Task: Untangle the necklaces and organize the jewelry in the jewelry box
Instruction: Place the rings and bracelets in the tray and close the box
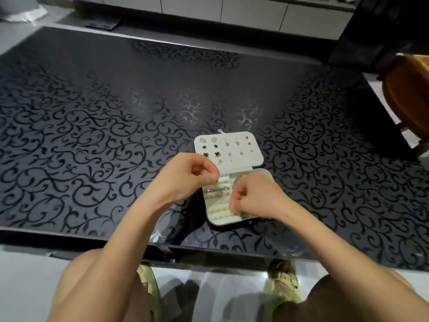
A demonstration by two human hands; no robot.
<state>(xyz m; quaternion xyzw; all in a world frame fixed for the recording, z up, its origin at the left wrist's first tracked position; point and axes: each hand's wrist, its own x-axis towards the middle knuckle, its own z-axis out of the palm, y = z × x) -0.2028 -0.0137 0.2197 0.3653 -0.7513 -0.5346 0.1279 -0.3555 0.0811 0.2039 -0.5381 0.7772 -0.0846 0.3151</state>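
A small white jewelry box (264,172) lies open on the black patterned table. Its raised lid panel (255,156) carries several pairs of stud earrings. Rows of rings (217,189) sit in the slotted left part of the tray. My left hand (195,169) hovers over the tray's top left corner with thumb and forefinger pinched together. My right hand (253,196) is closed over the right part of the tray, and a bit of silver chain (236,181) shows above its knuckles. Whether a chain runs between the two hands is too fine to tell.
The table's glossy black top with a scroll pattern (92,147) stretches wide to the left and behind the box. Its front edge (209,252) is close to my knees. An orange chair (408,94) stands at the right edge. Pale cabinets (232,10) run along the back.
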